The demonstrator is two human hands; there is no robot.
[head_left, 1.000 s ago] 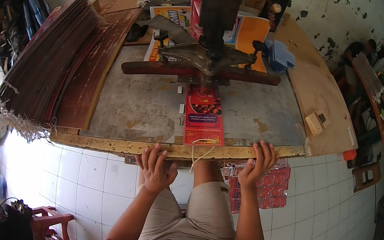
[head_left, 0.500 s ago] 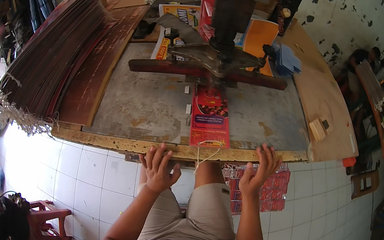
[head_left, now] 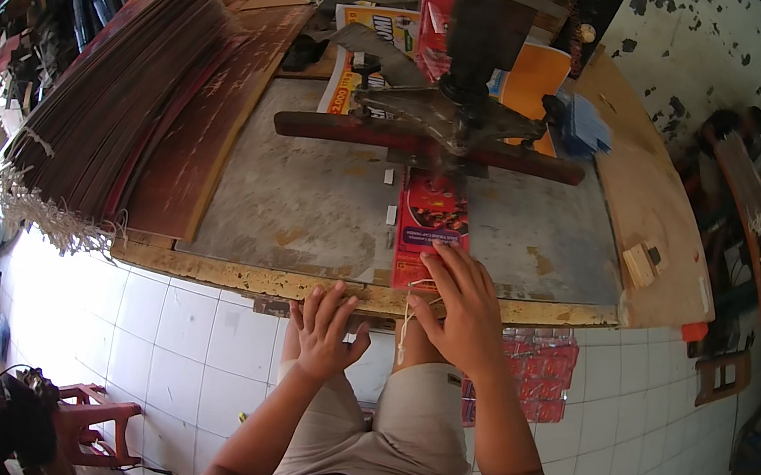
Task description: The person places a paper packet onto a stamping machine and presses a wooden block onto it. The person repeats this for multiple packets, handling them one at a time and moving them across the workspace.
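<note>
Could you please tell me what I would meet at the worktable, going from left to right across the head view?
Stack of dark red sheets → left hand → red printed card → blue sheets → small wooden block.

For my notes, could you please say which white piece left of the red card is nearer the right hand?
The front piece beside the red card; the rear piece sits farther back, nearer the press bar.
</note>
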